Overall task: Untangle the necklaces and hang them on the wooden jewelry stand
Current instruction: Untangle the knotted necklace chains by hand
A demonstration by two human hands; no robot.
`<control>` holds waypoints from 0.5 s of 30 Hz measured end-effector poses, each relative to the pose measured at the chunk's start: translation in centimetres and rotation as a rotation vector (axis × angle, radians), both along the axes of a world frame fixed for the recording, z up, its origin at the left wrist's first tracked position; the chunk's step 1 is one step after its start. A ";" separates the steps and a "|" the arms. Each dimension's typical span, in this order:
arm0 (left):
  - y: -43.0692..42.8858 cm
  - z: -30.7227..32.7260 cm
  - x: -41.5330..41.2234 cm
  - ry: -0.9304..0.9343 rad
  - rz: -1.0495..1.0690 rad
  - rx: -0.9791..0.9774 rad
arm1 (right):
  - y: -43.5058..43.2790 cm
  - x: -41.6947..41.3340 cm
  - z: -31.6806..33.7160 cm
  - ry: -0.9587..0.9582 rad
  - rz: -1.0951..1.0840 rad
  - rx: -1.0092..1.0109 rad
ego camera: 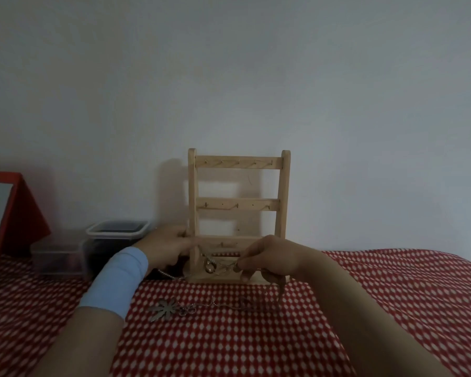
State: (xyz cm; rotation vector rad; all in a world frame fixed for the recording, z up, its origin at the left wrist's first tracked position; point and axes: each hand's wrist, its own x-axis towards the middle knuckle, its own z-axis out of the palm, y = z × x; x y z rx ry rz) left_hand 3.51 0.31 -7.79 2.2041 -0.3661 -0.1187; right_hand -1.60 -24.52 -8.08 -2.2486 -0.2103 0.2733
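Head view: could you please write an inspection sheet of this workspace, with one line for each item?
Surface: red and white patterned cloth covers all of it that shows.
Job's things: wooden jewelry stand upright at the wall, upper hooks bare; tangled necklaces held before its base; flower pendant necklace lies on the cloth.
Clutter: two clear plastic containers and a red-framed mirror, at the left.
Grippers: right hand pinches the tangled necklaces; left hand is at the stand's left post, grip unclear.
Cables: nothing seen.
Surroundings: plain white wall.
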 end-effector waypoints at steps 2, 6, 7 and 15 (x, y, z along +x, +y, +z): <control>0.3 -0.1 0.0 -0.050 0.010 0.258 | 0.3 -0.1 -0.1 0.010 -0.017 -0.032; -0.1 0.6 -1.3 0.038 -0.037 0.645 | 1.0 -0.1 -0.6 -0.028 -0.052 -0.119; -0.5 0.8 -1.5 -0.017 -0.057 0.719 | 1.2 -0.1 -0.7 -0.036 -0.045 -0.135; -6.3 -1.1 -3.5 -0.098 -0.421 0.609 | 1.1 1.1 -1.4 -0.208 -0.161 -0.310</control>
